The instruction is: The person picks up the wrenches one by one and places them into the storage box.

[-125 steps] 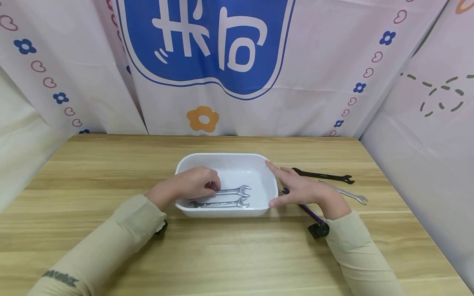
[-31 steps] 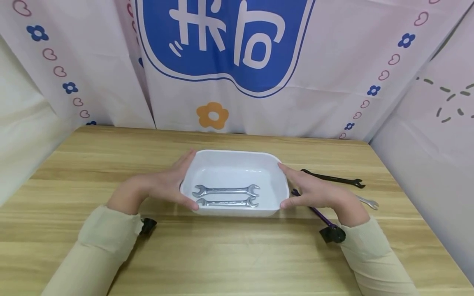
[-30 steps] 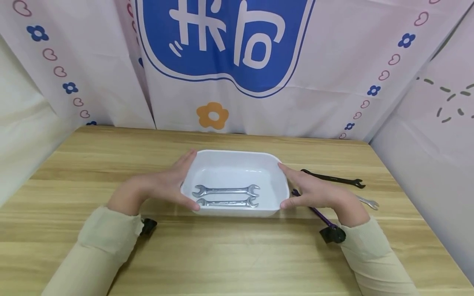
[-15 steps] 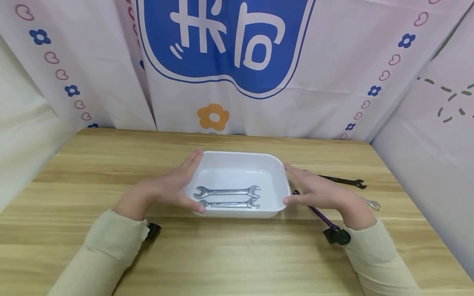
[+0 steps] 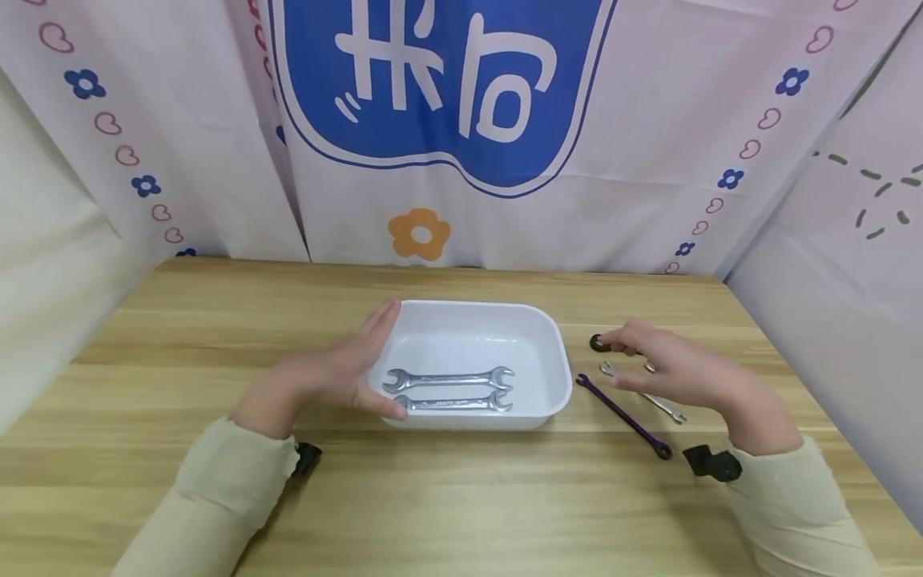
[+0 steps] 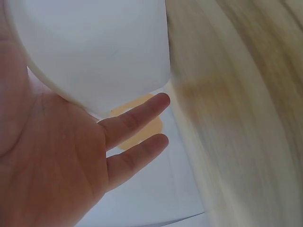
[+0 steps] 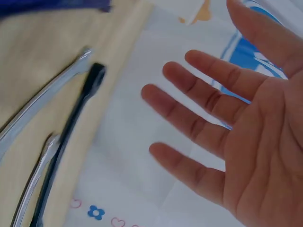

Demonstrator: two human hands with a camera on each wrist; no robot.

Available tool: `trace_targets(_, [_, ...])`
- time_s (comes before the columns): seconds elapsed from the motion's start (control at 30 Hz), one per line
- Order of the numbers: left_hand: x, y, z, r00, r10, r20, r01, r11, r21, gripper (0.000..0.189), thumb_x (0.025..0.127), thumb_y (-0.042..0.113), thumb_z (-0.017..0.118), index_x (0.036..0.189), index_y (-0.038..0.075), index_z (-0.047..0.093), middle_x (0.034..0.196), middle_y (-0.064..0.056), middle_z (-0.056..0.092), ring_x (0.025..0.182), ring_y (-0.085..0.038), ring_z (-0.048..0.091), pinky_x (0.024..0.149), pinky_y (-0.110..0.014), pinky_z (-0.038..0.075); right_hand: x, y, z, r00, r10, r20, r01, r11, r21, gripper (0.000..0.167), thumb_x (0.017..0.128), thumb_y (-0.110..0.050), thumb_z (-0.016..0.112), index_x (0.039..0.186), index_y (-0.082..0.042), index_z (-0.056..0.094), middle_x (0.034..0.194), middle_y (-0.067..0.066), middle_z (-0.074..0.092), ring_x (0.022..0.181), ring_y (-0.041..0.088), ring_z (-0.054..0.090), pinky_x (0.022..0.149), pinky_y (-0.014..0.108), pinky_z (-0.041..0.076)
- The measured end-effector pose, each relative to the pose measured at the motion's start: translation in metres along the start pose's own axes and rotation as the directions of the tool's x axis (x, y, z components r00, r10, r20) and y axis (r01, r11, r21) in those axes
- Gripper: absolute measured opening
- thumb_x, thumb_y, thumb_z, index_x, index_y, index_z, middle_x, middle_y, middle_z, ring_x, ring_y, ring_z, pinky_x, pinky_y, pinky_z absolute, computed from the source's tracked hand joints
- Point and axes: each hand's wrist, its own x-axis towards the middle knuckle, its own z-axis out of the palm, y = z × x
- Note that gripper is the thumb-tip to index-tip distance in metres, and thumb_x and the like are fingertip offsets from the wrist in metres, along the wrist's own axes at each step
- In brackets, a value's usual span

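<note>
My left hand (image 5: pixel 340 373) spans the left end of a white tray (image 5: pixel 476 304), thumb at its near corner and fingers toward the far one. The left wrist view shows those fingers straight. Two silver open-end wrenches lie in the tray, a farther wrench (image 5: pixel 449 381) and a nearer wrench (image 5: pixel 454 403). Right of the tray, my right hand (image 5: pixel 674 370) hovers over loose wrenches, its fingers spread and holding nothing in the right wrist view. Below it are a purple wrench (image 5: pixel 624 417), a silver wrench (image 5: pixel 665 409) and a largely hidden black wrench (image 7: pixel 71 123).
Another silver wrench (image 7: pixel 35 182) shows beside the black one in the right wrist view. The wooden table (image 5: pixel 461 497) runs back to a printed white cloth (image 5: pixel 634 120). Black wrist mounts (image 5: pixel 710 463) sit at the cuffs.
Earlier my left hand was at a wrench inside the tray; it then moved to the tray's left end. My right hand has left the tray's right end and moved right, over the wrenches.
</note>
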Motion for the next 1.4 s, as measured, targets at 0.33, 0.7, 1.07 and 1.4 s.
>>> trace_targets(0.33, [-0.001, 0.000, -0.002, 1.000, -0.022, 0.009, 0.021, 1.000, 0.008, 0.153, 0.062, 0.060, 0.087, 0.154, 0.017, -0.027, 0.163, -0.009, -0.027, 0.153, -0.038, -0.012, 0.121, -0.057, 0.011, -0.003, 0.019, 0.014, 0.998, -0.005, 0.068, 0.009, 0.998, -0.058, 0.042, 0.084, -0.016, 0.079, 0.121, -0.004, 0.063, 0.093, 0.001, 0.057, 0.086, 0.015, 0.052, 0.071, 0.029, 0.047])
trace_targets(0.7, [-0.001, 0.000, -0.002, 1.000, -0.009, 0.014, 0.009, 1.000, 0.005, 0.151, 0.065, 0.056, 0.088, 0.154, 0.016, -0.027, 0.163, -0.010, -0.027, 0.153, -0.038, -0.010, 0.121, -0.057, 0.013, -0.004, 0.027, 0.029, 0.993, -0.078, 0.094, 0.092, 0.983, -0.158, 0.046, 0.079, -0.024, 0.084, 0.115, -0.007, 0.061, 0.091, -0.005, 0.056, 0.081, 0.009, 0.051, 0.068, 0.024, 0.045])
trace_targets(1.07, [-0.001, 0.000, -0.002, 1.000, -0.016, 0.015, 0.016, 1.000, -0.008, 0.151, 0.065, 0.054, 0.088, 0.154, 0.015, -0.027, 0.163, -0.010, -0.027, 0.153, -0.039, -0.011, 0.121, -0.057, 0.012, 0.002, 0.034, 0.037, 0.984, -0.118, 0.136, 0.129, 0.988, -0.081, 0.035, 0.080, -0.014, 0.082, 0.110, -0.011, 0.065, 0.092, -0.006, 0.054, 0.084, 0.008, 0.049, 0.072, 0.025, 0.047])
trace_targets(1.4, [-0.002, 0.002, -0.003, 1.000, -0.020, 0.022, 0.020, 1.000, 0.001, 0.151, 0.066, 0.055, 0.087, 0.153, 0.015, -0.029, 0.163, -0.010, -0.028, 0.153, -0.038, -0.012, 0.122, -0.057, 0.010, 0.005, 0.035, 0.039, 0.983, -0.097, 0.156, 0.106, 0.993, -0.054, 0.023, 0.083, 0.002, 0.070, 0.093, -0.017, 0.064, 0.082, -0.008, 0.053, 0.075, 0.005, 0.050, 0.064, 0.021, 0.045])
